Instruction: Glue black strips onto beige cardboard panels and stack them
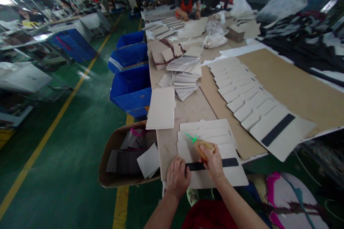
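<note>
Squeeze bottle (pixel 201 146): partly hidden by the right hand (pixel 214 164); contents impossible to tell.
Green nozzle (pixel 191 137): tip too fine to tell if touching the cards (pixel 204 125).
Black strip (pixel 230 162): middle hidden behind the same hand.
Forearms (pixel 164 208): cut off at the bottom edge.
Co-worker's hands (pixel 185 16): work too small to tell.
Left benches (pixel 41 37): blurred.

Boards (pixel 225 151) on table (pixel 188 109), bins (pixel 129 101) left

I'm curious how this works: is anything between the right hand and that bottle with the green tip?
Nothing visible: the right hand is wrapped around the bottle, and its green tip pokes out uncovered.
</note>
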Tool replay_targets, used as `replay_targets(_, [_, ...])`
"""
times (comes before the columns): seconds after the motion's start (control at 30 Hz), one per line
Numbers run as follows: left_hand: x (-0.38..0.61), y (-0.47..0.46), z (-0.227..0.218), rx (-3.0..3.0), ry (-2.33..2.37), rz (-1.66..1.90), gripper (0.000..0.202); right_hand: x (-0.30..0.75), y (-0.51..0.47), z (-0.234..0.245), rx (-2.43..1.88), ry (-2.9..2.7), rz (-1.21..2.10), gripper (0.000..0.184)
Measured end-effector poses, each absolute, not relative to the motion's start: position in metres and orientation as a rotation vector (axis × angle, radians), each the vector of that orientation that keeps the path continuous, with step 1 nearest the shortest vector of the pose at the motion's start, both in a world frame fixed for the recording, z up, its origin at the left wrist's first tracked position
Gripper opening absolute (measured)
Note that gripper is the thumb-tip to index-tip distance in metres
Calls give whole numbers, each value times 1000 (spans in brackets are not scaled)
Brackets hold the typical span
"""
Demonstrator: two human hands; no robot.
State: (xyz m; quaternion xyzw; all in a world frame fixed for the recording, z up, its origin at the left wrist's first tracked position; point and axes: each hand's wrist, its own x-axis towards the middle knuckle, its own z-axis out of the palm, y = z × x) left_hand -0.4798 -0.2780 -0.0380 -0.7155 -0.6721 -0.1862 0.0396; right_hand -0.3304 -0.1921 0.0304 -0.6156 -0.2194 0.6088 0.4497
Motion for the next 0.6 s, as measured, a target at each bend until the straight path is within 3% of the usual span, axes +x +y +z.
replay_targets(0.37, [-480,-276,-35,-2175,-2038,-571,23,-210,-150,18,-1693,-396,1007,60])
replay_targets(0.6, [-480,-276,-37,-2185,-2036,-557,23,-201,-138,6,-1850,-451,941,69])
